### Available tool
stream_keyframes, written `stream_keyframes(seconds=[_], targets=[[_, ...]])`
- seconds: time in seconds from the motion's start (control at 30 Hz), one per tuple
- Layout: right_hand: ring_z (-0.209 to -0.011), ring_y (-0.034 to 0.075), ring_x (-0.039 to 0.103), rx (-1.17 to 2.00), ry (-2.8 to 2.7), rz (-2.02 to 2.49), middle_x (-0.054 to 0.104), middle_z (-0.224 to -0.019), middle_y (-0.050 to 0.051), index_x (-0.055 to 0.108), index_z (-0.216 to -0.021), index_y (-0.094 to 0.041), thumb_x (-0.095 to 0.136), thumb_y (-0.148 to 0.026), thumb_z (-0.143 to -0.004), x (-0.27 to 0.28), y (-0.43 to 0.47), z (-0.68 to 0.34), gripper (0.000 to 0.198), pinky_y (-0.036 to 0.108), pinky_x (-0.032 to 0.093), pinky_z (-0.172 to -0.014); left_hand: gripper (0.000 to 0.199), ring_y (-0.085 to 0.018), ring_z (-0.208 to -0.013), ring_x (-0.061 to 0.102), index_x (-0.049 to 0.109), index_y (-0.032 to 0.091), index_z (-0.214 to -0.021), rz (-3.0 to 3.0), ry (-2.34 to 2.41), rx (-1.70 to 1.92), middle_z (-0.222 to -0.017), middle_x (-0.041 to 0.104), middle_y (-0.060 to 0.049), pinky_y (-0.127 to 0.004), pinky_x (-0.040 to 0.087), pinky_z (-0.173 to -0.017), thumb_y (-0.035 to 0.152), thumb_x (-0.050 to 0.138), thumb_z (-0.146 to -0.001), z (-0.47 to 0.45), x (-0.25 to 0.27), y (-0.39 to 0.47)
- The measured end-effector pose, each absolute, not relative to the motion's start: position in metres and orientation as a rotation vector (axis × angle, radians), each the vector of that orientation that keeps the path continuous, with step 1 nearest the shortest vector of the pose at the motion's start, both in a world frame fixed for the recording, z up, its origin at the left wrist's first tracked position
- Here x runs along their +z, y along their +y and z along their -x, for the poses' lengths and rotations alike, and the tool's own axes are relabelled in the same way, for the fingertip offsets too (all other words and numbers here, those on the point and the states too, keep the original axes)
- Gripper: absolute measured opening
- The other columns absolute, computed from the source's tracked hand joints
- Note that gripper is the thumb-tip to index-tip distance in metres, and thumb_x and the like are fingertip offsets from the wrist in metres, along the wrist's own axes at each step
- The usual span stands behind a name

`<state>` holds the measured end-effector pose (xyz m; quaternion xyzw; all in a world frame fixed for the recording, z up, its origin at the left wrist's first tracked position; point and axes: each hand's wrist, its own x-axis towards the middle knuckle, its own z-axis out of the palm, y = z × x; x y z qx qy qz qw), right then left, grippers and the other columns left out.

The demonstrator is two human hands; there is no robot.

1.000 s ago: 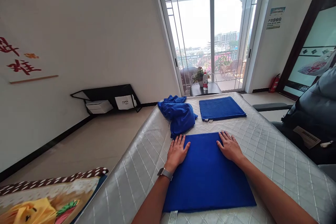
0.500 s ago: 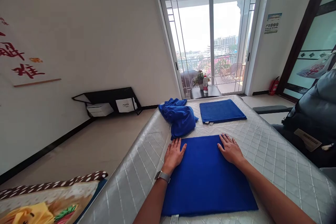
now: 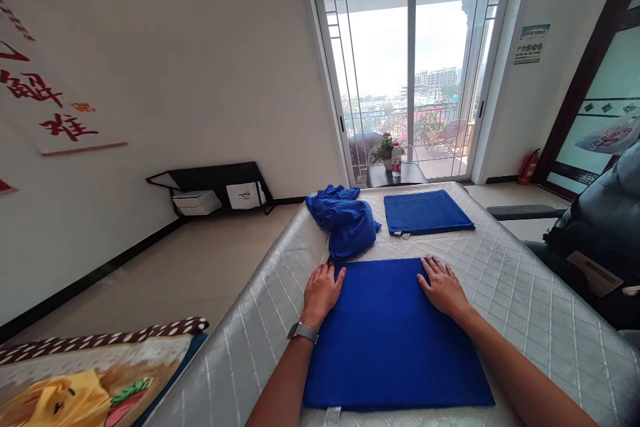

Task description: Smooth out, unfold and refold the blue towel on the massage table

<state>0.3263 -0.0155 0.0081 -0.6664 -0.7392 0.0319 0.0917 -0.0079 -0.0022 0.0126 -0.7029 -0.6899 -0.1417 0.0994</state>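
Observation:
A blue towel point(image 3: 395, 340), spread flat in a neat rectangle with a white label at its near edge, lies on the quilted mattress point(image 3: 540, 320). My left hand point(image 3: 321, 292) rests at its far left corner, fingers stretched out and pointing away. At the far right corner my right hand point(image 3: 443, 285) lies flat on the cloth, fingers slightly spread. Just beyond my left hand is a crumpled heap of blue cloth point(image 3: 347, 220). A folded stack of blue towels point(image 3: 427, 211), with small white labels, lies farther back on the right.
Behind the mattress stands a small table point(image 3: 380, 177) with a plant and a bottle point(image 3: 397, 159), before sliding glass doors. A black rack point(image 3: 215, 180) lies by the left wall. A dark leather seat point(image 3: 595, 220) is at right, a patterned blanket point(image 3: 100, 373) at lower left.
My left hand has slid a little to the left, toward the towel's left edge. The right hand stays nearly in place. The camera view has shifted slightly left.

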Motion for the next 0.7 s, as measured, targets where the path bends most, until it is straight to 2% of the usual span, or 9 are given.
stream_keyframes(seconds=[0.13, 0.23, 0.3, 0.43, 0.53, 0.7], targets=[[-0.149, 0.022, 0.015, 0.095, -2.193, 1.982, 0.022, -0.162, 0.006, 0.025, -0.155, -0.018, 0.022, -0.051, -0.099, 0.008, -0.015, -0.326, 0.065, 0.045, 0.01, -0.12, 0.039, -0.024, -0.102, 0.065, 0.067, 0.018, -0.109, 2.019, -2.056, -0.473, -0.108, 0.071, -0.011, -0.034, 0.048, -0.09, 0.038, 0.034, -0.101, 0.004, 0.028, -0.009], [-0.149, 0.022, 0.014, 0.11, -2.186, 1.985, 0.022, -0.162, 0.006, 0.025, -0.155, -0.019, 0.021, -0.051, -0.099, 0.008, -0.015, -0.326, 0.065, 0.045, 0.011, -0.119, 0.032, -0.023, -0.098, 0.065, 0.067, 0.02, -0.099, 2.047, -2.014, -0.545, -0.101, 0.072, -0.008, -0.033, 0.048, -0.087, 0.032, 0.038, -0.1, -0.006, 0.037, -0.014], [-0.149, 0.022, 0.015, 0.104, -2.185, 1.982, 0.023, -0.162, 0.006, 0.025, -0.155, -0.019, 0.022, -0.051, -0.099, 0.008, -0.015, -0.326, 0.065, 0.045, 0.011, -0.119, 0.028, -0.021, -0.099, 0.065, 0.067, 0.021, -0.099, 2.145, -1.937, -0.653, -0.103, 0.071, -0.007, -0.032, 0.049, -0.088, 0.029, 0.04, -0.099, -0.022, 0.039, -0.02], [-0.149, 0.022, 0.016, 0.069, -2.186, 1.974, 0.026, -0.161, 0.006, 0.028, -0.155, -0.018, 0.023, -0.051, -0.099, 0.006, -0.014, -0.325, 0.065, 0.045, 0.01, -0.12, 0.027, -0.021, -0.112, 0.062, 0.065, 0.022, -0.113, 2.431, -1.702, -0.722, -0.118, 0.069, -0.007, -0.033, 0.048, -0.098, 0.03, 0.045, -0.098, -0.069, 0.032, -0.036], [-0.149, 0.022, 0.016, 0.055, -2.191, 1.979, 0.025, -0.161, 0.006, 0.027, -0.155, -0.017, 0.023, -0.051, -0.099, 0.005, -0.014, -0.325, 0.065, 0.045, 0.011, -0.12, 0.037, -0.022, -0.126, 0.054, 0.059, 0.019, -0.128, 2.569, -1.578, -0.644, -0.136, 0.061, -0.01, -0.037, 0.042, -0.108, 0.034, 0.045, -0.098, -0.096, 0.023, -0.045], [-0.149, 0.022, 0.015, 0.057, -2.207, 1.981, 0.023, -0.162, 0.006, 0.025, -0.155, -0.019, 0.022, -0.05, -0.099, 0.005, -0.013, -0.326, 0.064, 0.045, 0.011, -0.119, 0.053, -0.023, -0.142, 0.037, 0.045, 0.017, -0.144, 2.615, -1.619, -0.563, -0.152, 0.045, -0.01, -0.042, 0.032, -0.117, 0.045, 0.031, -0.102, -0.095, 0.012, -0.043]])
